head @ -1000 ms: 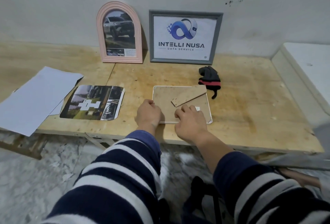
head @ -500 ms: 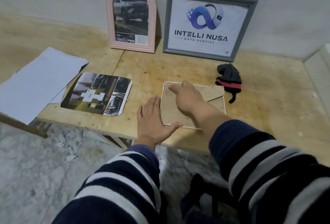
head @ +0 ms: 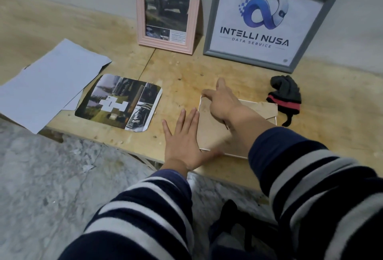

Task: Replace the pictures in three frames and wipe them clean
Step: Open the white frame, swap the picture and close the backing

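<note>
A white frame [head: 267,106] lies face down on the wooden table [head: 182,77], its brown backing board up. My right hand [head: 222,102] rests on the board, fingertips at the frame's far left corner. My left hand [head: 183,141] lies flat and spread on the table against the frame's left edge, thumb under its near corner. A pink arched frame [head: 167,11] with a car picture and a grey frame [head: 267,21] with a logo print lean on the wall. A loose rounded photo print [head: 122,102] lies to the left.
White paper sheets [head: 45,83] overhang the table's left front edge. A black cloth with a red band [head: 286,96] lies right of the white frame. Marble floor [head: 51,187] shows below the table's front edge.
My right hand moved from the frame's near edge across the board to its far left corner. My left hand opened flat beside the frame. The stand flap now lies flat. The camera leaned closer.
</note>
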